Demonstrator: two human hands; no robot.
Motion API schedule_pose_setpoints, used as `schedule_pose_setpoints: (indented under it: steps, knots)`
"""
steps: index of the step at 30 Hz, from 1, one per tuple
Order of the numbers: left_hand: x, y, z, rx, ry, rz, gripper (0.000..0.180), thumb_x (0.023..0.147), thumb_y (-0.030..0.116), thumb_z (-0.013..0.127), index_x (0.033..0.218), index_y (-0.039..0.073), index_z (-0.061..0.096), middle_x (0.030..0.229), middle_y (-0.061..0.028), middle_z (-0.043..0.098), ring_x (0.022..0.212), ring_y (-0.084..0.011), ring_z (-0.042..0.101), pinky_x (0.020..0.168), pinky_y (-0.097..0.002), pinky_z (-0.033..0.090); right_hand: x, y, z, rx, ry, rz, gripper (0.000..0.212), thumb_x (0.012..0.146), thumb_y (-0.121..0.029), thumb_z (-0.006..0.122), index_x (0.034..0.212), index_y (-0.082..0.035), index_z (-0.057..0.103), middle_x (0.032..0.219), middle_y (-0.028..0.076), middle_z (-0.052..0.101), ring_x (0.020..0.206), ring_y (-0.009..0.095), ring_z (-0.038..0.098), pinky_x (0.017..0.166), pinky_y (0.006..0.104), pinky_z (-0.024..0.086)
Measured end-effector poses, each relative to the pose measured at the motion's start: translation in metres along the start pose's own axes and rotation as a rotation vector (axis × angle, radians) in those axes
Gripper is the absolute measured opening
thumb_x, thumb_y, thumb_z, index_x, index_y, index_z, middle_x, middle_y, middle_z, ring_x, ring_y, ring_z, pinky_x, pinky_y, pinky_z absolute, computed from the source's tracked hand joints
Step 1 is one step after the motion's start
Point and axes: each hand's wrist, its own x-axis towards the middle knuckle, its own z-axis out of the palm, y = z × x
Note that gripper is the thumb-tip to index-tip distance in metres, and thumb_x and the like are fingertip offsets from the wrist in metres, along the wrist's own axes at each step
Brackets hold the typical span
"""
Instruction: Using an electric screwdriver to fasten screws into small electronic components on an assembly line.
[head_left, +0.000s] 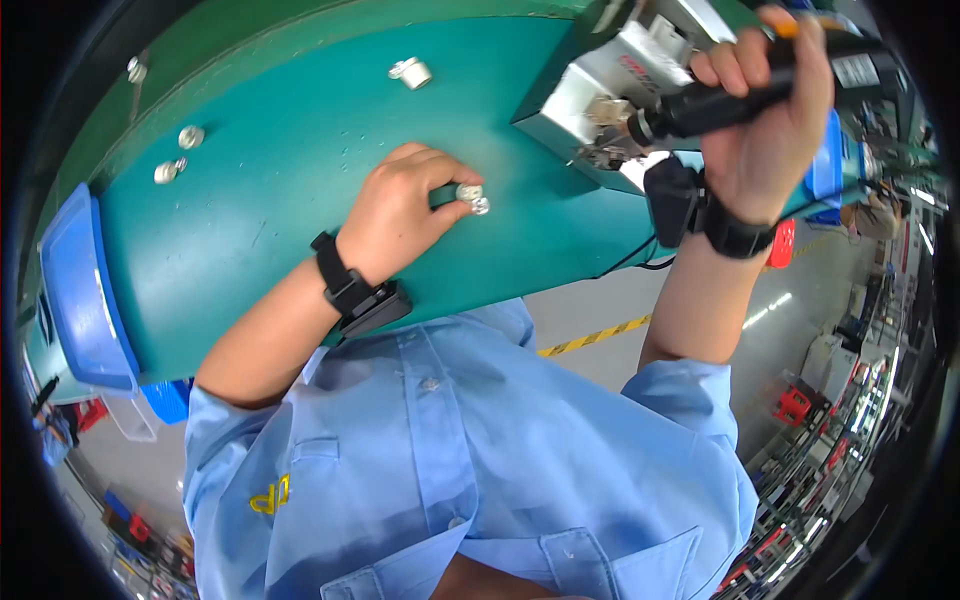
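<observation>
My left hand (400, 205) pinches a small whitish, metallic fitting (474, 198) between thumb and forefinger, just above the green bench mat (300, 130). At the upper right, my right hand (765, 110) is wrapped round a black power screwdriver (715, 103). Its tip points left, over an open box (575, 120) of small metal parts (608, 112); whether the tip touches any of them I cannot tell. Similar small fittings lie on the mat: one fitting (412, 73) at the far middle, another fitting (191, 137) and a third fitting (168, 171) at the left.
A blue tray (95, 290) stands at the bench's left end. A black cable (630, 258) runs over the near right edge. Dark devices are strapped to both wrists. Beyond the bench are a yellow-black floor stripe (595, 337) and a red crate (792, 405).
</observation>
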Motion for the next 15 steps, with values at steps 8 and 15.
schedule_pose_setpoints:
  steps: [8,15]
  knots:
    - [-0.002,-0.005,0.001,-0.024,-0.010,0.009,0.024,0.069,0.003,0.074,0.092,0.008,0.069,0.089,-0.0051,0.068,0.084,-0.0237,0.060,0.074,-0.0340,0.049,-0.055,0.028,0.056,0.041,-0.267,-0.163,0.046,0.096,-0.049,0.043,0.109,-0.006,0.051,0.063,0.000,0.044,0.049,0.012,0.040,0.052,0.0288,0.035]
    - [-0.003,-0.003,0.001,-0.035,-0.014,0.007,0.024,0.069,0.004,0.075,0.092,0.007,0.068,0.087,-0.0043,0.067,0.082,-0.0239,0.059,0.074,-0.0344,0.049,-0.063,0.041,0.068,-0.242,-0.241,-0.112,0.044,0.095,-0.047,0.046,0.108,-0.006,0.046,0.059,0.002,0.044,0.048,0.013,0.041,0.051,0.0300,0.037]
